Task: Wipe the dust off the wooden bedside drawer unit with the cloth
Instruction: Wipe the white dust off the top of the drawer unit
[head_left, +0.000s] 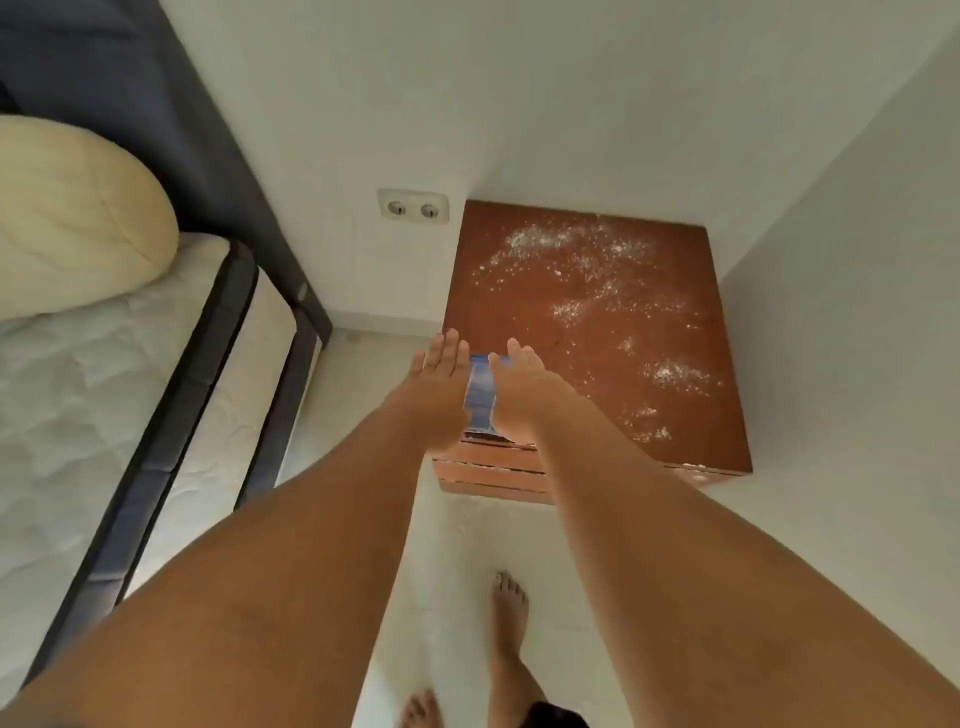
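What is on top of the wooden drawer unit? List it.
White dust is scattered over the drawer unit top. A blue cloth lies near its front left corner; the left hand and right hand cover most of it.

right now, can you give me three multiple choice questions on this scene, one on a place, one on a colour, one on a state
1. Where is the cloth?
A. On the mattress
B. On the near left corner of the drawer unit top
C. On the floor

2. What colour is the cloth?
A. Blue
B. Red
C. Yellow

3. What is the state of the dust on the unit top?
A. All wiped away
B. Swept into one pile
C. Scattered in white patches over much of the top

Answers:
1 B, it shows between the left hand and the right hand at that corner.
2 A, the strip seen between the hands is blue.
3 C, white specks run from the far side to the near right edge.
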